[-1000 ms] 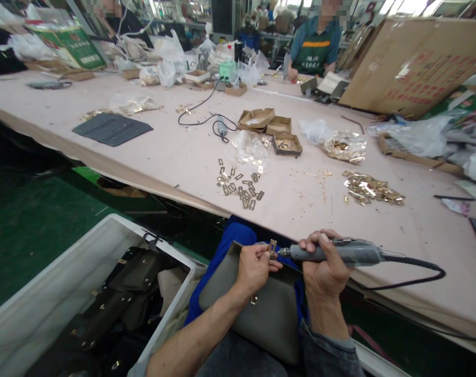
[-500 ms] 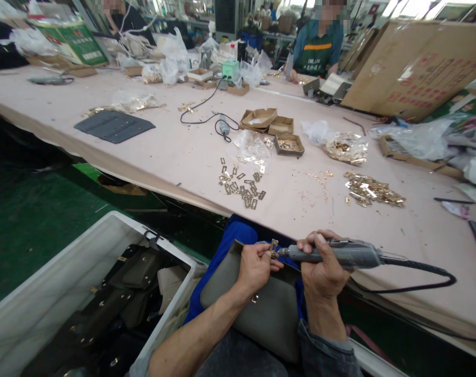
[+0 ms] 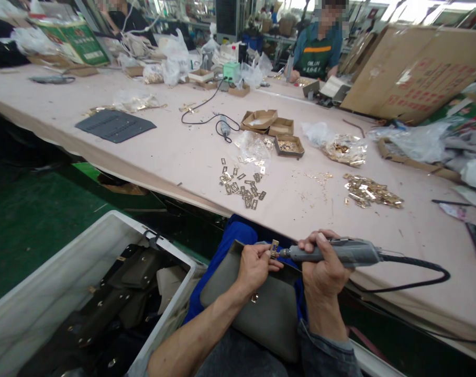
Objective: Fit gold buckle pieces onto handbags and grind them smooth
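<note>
My right hand (image 3: 324, 264) is wrapped round a grey electric screwdriver (image 3: 355, 253), held level with its tip pointing left. That tip meets a small gold metal plate (image 3: 274, 245) at the edge of an olive-grey bag piece (image 3: 238, 272). My left hand (image 3: 256, 266) pinches the plate and the bag's edge between thumb and fingers. The bag lies across my lap, with a small gold fitting (image 3: 254, 298) on its front. Whether a screw sits at the tip is too small to tell.
Left of my lap stands a white bin (image 3: 115, 222) with several dark bags (image 3: 141, 269). On the table (image 3: 175, 162) lie loose plates (image 3: 243, 187), a pile of gold parts (image 3: 373, 191), small cardboard trays (image 3: 288, 145) and a second screwdriver (image 3: 224, 125). A co-worker (image 3: 318, 52) sits opposite.
Both hands, the screwdriver and the bag hold nearly the same position. The screwdriver's cable loop has shifted slightly to the left, and the view has moved a little.
</note>
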Available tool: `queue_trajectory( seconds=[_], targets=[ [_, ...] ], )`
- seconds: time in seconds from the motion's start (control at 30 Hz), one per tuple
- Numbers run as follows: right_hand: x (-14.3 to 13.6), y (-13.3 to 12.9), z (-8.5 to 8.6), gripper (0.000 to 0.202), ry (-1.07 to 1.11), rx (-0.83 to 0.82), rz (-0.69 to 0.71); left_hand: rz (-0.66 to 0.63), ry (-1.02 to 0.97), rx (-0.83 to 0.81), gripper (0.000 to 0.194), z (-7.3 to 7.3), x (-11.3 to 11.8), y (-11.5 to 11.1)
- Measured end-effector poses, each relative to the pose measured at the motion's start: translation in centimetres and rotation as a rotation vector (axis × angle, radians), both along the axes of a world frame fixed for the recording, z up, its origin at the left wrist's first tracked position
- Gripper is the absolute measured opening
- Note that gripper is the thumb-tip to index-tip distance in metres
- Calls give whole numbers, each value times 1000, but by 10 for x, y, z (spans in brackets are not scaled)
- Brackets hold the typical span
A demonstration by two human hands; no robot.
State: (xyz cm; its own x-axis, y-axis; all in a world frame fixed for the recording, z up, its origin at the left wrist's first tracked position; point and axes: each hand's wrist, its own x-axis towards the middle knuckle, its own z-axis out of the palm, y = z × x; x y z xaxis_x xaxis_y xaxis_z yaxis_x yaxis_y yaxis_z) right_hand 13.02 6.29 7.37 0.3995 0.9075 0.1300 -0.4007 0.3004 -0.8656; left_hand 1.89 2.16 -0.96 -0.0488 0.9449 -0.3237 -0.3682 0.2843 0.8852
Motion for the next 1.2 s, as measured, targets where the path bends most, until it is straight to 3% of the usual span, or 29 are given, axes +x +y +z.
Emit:
queue_trajectory(
  seconds=[0.83, 1.2],
  targets=[
    [-2, -4, 1, 11, 38, 9, 11, 62, -46, -101, 19, 5, 2, 4],
    [-21, -17, 6, 10, -193, 131, 49, 45, -106, -111, 24, 12, -4, 6]
  ],
)
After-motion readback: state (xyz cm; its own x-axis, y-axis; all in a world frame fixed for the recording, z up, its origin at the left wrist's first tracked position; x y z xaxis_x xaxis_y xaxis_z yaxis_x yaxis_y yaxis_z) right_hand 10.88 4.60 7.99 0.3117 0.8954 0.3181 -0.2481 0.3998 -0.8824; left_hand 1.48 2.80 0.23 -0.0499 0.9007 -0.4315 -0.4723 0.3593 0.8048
